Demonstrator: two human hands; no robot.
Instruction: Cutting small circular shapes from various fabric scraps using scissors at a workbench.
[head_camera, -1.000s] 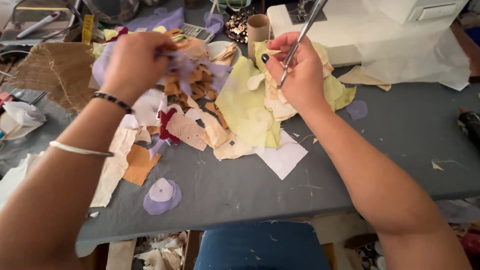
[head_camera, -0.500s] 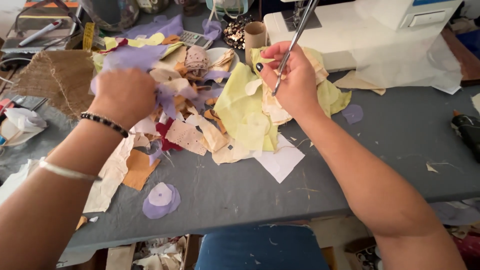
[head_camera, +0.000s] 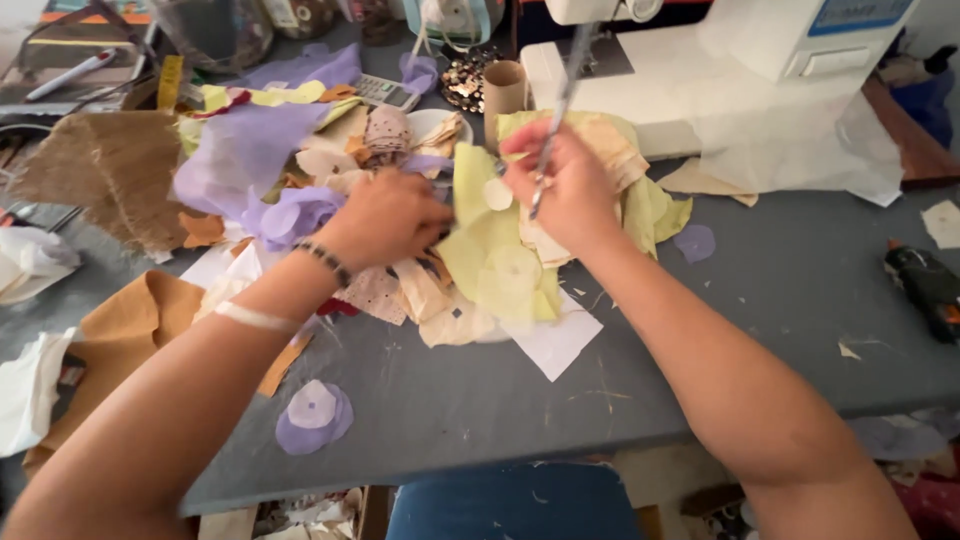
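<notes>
Left hand: the left hand (head_camera: 385, 215) is pressing down on the scrap pile at about 10 o'clock from the table's middle, fingers curled together on the edge of the yellow-green fabric piece (head_camera: 490, 250); one beaded bracelet (head_camera: 325, 262) and one pale band (head_camera: 255, 318) are circling that wrist and forearm
Right hand: the right hand (head_camera: 570, 190) is sitting at 12 o'clock, fingers clamped around one pair of scissors (head_camera: 560, 110), whose metal blades are pointing up toward 12 o'clock and are blurred
Fabric in hand: the yellow-green fabric piece is lying between the two hands, touching both, with two pale round cut-outs showing on it
Scrap pile: a heap of cream, tan, lilac and yellow scraps (head_camera: 330, 170) is spreading from 9 to 12 o'clock; too many and too overlapped to count
Loose flowers: one lilac layered flower shape (head_camera: 312, 415) is lying alone at 7 o'clock, well apart from the hands; one small lilac disc (head_camera: 694, 242) is lying at 2 o'clock
Machine: one white sewing machine (head_camera: 740, 70) is standing at 1 o'clock, just behind the right hand
Other things: one burlap piece (head_camera: 105, 175) at 9 o'clock, one cardboard tube (head_camera: 503, 90) at 12 o'clock, one white paper square (head_camera: 557, 340) under the pile's near edge, one dark glue gun (head_camera: 925, 285) at 3 o'clock
Surface: one grey table (head_camera: 760, 330) is bearing it all
</notes>
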